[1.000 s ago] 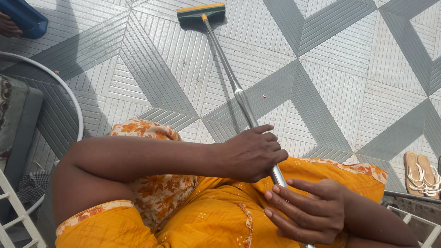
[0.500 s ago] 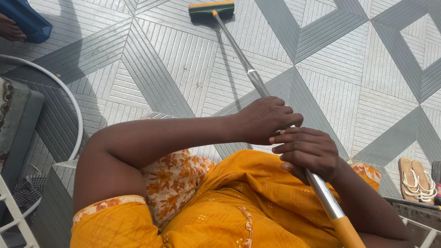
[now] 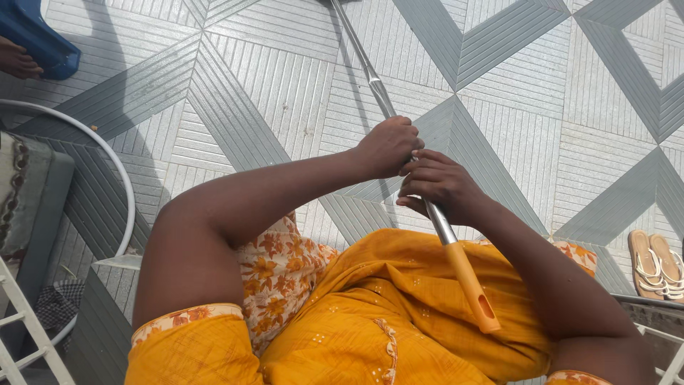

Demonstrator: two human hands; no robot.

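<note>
Hands stacked on one broom handle

Hands count two, and both are clamped on a single long handle (image 3: 377, 89). The left hand (image 3: 387, 146) wraps the metal shaft higher up; the right hand (image 3: 440, 187) closes round it just below, the two touching. The shaft runs from the top edge of the view down and to the right, ending in one orange grip (image 3: 470, 285) with a hanging slot, which lies over the person's orange garment (image 3: 399, 314). The far end of the handle is cut off by the top edge, so the head is out of sight.

Sandals (image 3: 655, 264) number two, a pale pair side by side at the right edge, well apart from the hands. One blue object (image 3: 35, 39) sits in the top left corner with toes just beside it. One white curved rail (image 3: 107, 157) and a cushioned seat (image 3: 32, 207) crowd the left edge. The grey patterned floor (image 3: 285, 78) lies open between the rail and the sandals, broadest above the hands on both sides of the shaft.
</note>
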